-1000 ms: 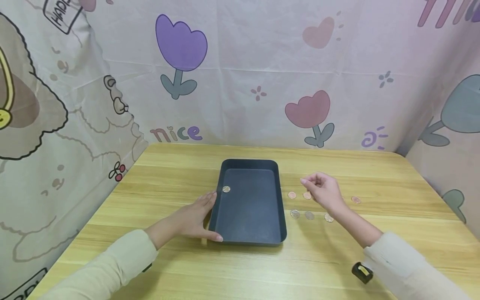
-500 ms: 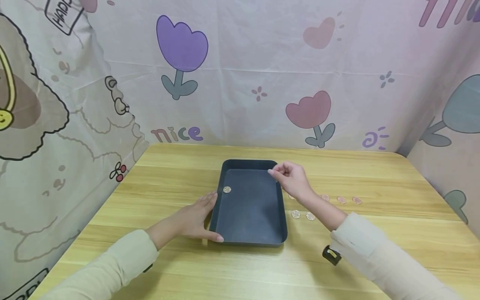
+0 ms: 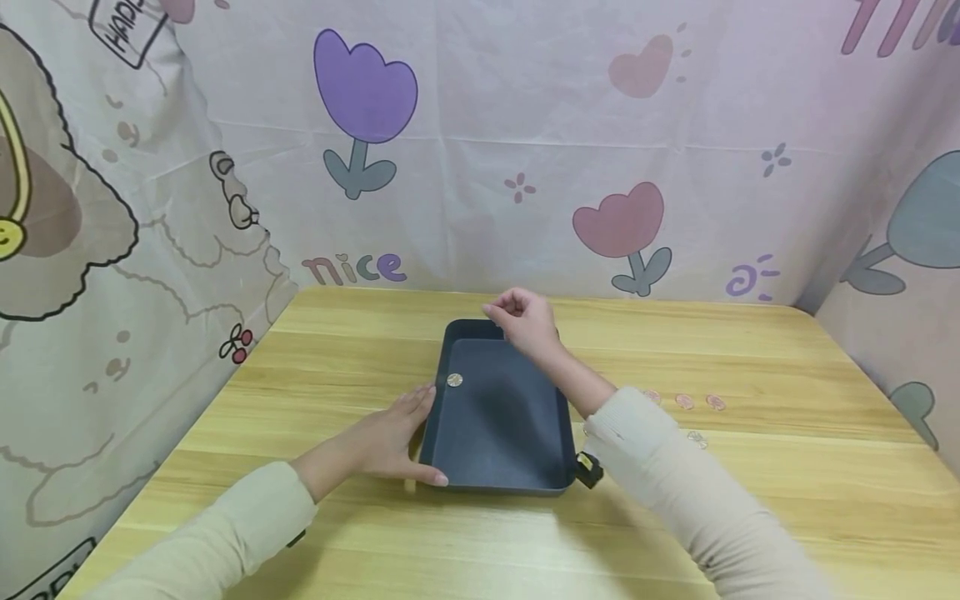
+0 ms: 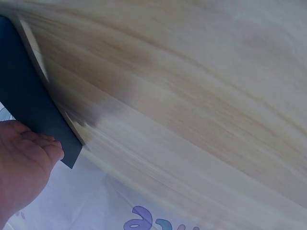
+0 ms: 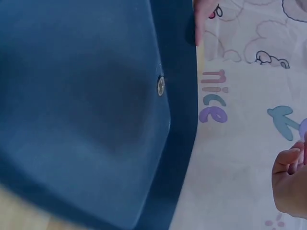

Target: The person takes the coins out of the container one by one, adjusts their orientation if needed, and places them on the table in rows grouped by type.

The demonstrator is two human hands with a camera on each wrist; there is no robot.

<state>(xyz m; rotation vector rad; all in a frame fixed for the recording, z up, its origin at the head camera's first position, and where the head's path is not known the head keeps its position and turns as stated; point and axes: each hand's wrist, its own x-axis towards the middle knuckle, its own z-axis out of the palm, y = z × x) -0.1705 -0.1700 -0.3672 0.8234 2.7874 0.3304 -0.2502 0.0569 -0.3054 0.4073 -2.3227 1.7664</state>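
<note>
A dark blue-grey rectangular tray [image 3: 498,417] lies on the wooden table, with one silvery coin [image 3: 454,380] at the foot of its left wall. That coin [image 5: 160,86] is also visible in the right wrist view. My left hand [image 3: 386,437] rests against the tray's left side, fingers along the wall and thumb at the near left corner. Above the far end of the tray, my right hand [image 3: 525,321] has thumb and forefinger pinched together on what seems to be a coin, too small to make out. In the right wrist view the right hand [image 5: 290,184] is partly cut off.
Right of the tray lie reddish coins [image 3: 684,402] in a row and a silvery coin [image 3: 697,439] nearer me. My right sleeve [image 3: 637,450] hides part of that area. A printed cloth [image 3: 465,217] hangs behind the table.
My right hand has moved left from over the coins to above the tray's far end, still pinched. The left hand, the tray and the coin in it have stayed put.
</note>
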